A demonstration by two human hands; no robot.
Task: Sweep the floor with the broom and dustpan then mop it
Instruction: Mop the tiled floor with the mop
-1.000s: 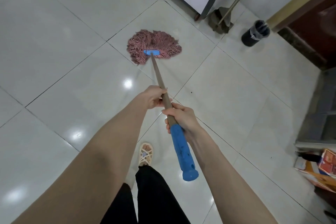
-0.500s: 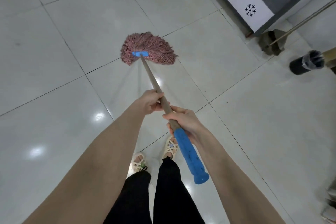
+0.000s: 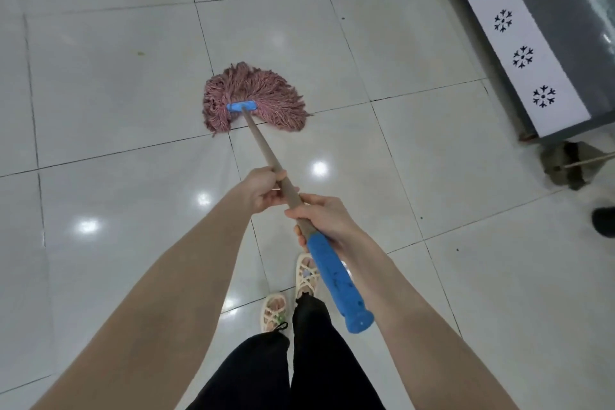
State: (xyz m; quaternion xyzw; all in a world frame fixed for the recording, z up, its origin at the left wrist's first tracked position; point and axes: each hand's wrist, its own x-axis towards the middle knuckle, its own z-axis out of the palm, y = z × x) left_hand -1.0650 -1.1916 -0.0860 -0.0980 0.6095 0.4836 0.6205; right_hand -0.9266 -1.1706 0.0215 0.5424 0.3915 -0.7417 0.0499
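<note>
1. I see glossy, smooth white floor tiles [image 3: 100, 76] mirroring lamp spots.
2. The mop head [image 3: 266, 90] looks to me like rough pink corded yarn.
3. Its shaft [image 3: 263, 146] reads as matt brown wood, and the grip [image 3: 336, 280] as scuffed blue plastic.

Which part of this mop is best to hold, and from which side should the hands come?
Grip the shaft near its raised end, just ahead of the blue sleeve, wrapping from above as the right hand and left hand do. The shaft slants up from the mop head toward the person, so that end is nearest.
</note>
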